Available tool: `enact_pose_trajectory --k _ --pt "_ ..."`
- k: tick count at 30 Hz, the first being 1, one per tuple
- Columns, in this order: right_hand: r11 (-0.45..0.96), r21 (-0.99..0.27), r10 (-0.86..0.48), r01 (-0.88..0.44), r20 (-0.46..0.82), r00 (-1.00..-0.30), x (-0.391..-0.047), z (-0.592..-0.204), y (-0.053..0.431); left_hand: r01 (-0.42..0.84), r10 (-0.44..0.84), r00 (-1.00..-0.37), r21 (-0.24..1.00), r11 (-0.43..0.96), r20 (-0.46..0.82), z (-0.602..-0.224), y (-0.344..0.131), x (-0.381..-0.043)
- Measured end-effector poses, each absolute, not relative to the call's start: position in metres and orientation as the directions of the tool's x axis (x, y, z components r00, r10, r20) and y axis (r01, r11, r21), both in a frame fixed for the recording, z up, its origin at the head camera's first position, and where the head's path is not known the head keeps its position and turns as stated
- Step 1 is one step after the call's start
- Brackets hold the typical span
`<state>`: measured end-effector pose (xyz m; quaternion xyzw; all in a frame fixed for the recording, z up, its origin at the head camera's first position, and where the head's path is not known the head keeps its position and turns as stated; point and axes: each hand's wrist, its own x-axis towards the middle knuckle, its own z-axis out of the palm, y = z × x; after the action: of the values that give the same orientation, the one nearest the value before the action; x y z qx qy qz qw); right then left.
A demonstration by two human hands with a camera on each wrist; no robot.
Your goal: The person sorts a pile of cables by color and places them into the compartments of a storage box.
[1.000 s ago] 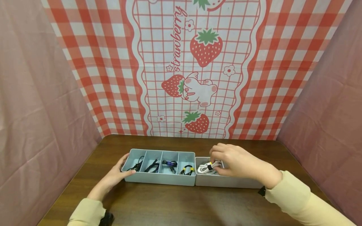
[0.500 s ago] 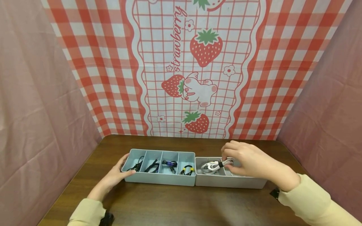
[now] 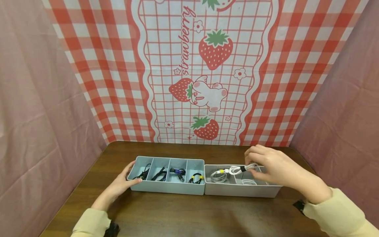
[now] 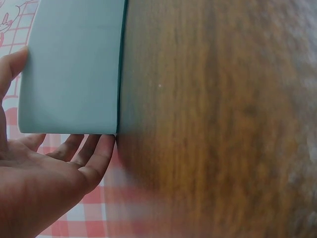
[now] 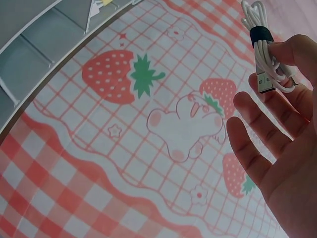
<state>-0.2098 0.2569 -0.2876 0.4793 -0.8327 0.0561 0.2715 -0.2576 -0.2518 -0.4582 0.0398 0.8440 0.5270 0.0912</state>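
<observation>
My left hand [image 3: 119,182] holds the left end of a light blue divided box [image 3: 167,187]. In the left wrist view, its thumb touches the upper edge of the box and its fingertips touch the end wall. My right hand [image 3: 273,164] pinches a coiled white USB cable [image 3: 237,170] with a black tie, just above a grey divided box [image 3: 242,191]. The right wrist view shows the USB plug [image 5: 266,83] hanging below the thumb. Another coiled pale cable [image 3: 218,177] with a yellow tag lies in the grey box's leftmost compartment.
Bundled dark cables lie in the blue box's compartments, including one with a purple tie [image 3: 177,171] and one with yellow ties [image 3: 196,178]. A further white cable [image 3: 249,182] lies in the grey box. Both boxes stand end to end on a brown wooden table [image 3: 177,214].
My right hand has moved to the right, carrying the white cable out of the grey box's leftmost compartment. My left hand has stayed at the blue box.
</observation>
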Motion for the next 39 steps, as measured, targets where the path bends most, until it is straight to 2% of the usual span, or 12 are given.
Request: enact_pose_trajectory --k 10,29,39 --pt "0.6 0.167 -0.719 -0.782 0.541 -0.436 -0.206 -0.286 0.277 -0.024 0.166 -0.98 0.896 0.444 -0.108 -0.455 -0.251 -0.258" --pt "0.69 0.209 -0.646 -0.693 0.609 -0.46 -0.204 -0.3 0.307 -0.033 0.165 -0.979 0.898 0.439 -0.117 -0.454 -0.251 -0.256" --pt "0.734 0.186 -0.6 -0.653 0.628 -0.496 -0.205 -0.312 0.324 -0.033 0.163 -0.98 0.898 0.438 -0.115 -0.454 -0.251 -0.255"
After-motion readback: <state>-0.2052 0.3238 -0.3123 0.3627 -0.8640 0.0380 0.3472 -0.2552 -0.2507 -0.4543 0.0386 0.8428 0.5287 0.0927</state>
